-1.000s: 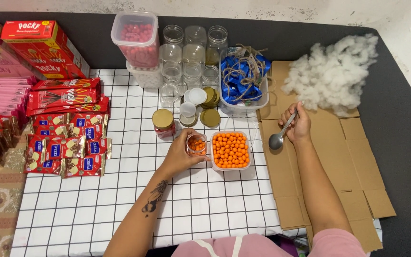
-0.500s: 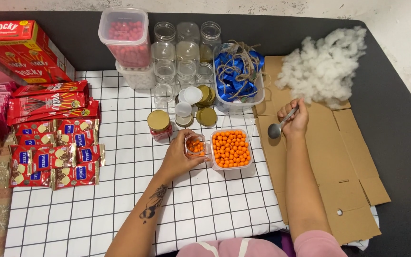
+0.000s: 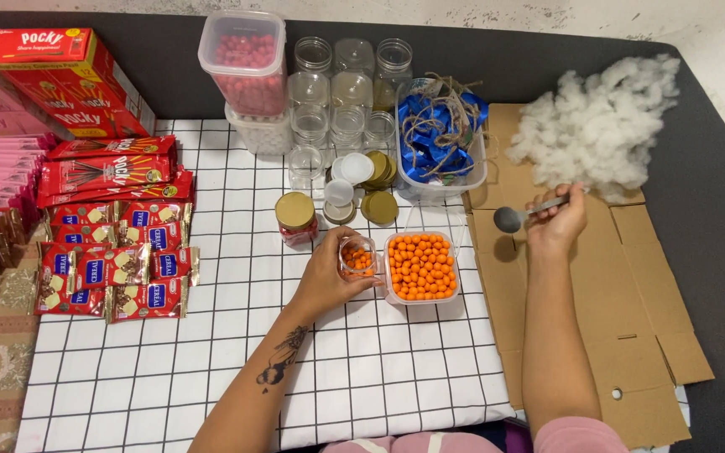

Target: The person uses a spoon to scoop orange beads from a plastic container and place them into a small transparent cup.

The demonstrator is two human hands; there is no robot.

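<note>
Head view: the left hand (image 3: 322, 275) is wrapped around a small clear jar (image 3: 357, 257), fingers curled narrow about its side, holding it upright on the white grid-patterned cloth (image 3: 211, 369). The jar holds a few orange balls at its bottom and stands touching the 9 o'clock side of the tub of orange balls (image 3: 419, 267), a square clear container filled level with them.

The right hand (image 3: 557, 220) is at 3 o'clock of that tub, well apart from it, over the flattened cardboard (image 3: 614, 319). Its fingers are closed on the handle of a metal spoon (image 3: 515, 216), whose bowl points toward 9 o'clock and hangs above the cardboard's edge; whether the bowl carries anything cannot be told.

At 12 o'clock of the right hand lies a heap of white stuffing (image 3: 607, 126). At 11 o'clock of the orange tub is a clear tub of blue wrapped pieces and twine (image 3: 440, 134), with gold lids (image 3: 379, 205) just beside it. A gold-lidded jar (image 3: 296, 218) stands at 11 o'clock of the left hand. Empty glass jars (image 3: 333, 101) cluster beyond, beside stacked tubs with red balls (image 3: 245, 63). Snack packets (image 3: 115, 252) and red boxes (image 3: 52, 75) fill the 9 to 10 o'clock side
</note>
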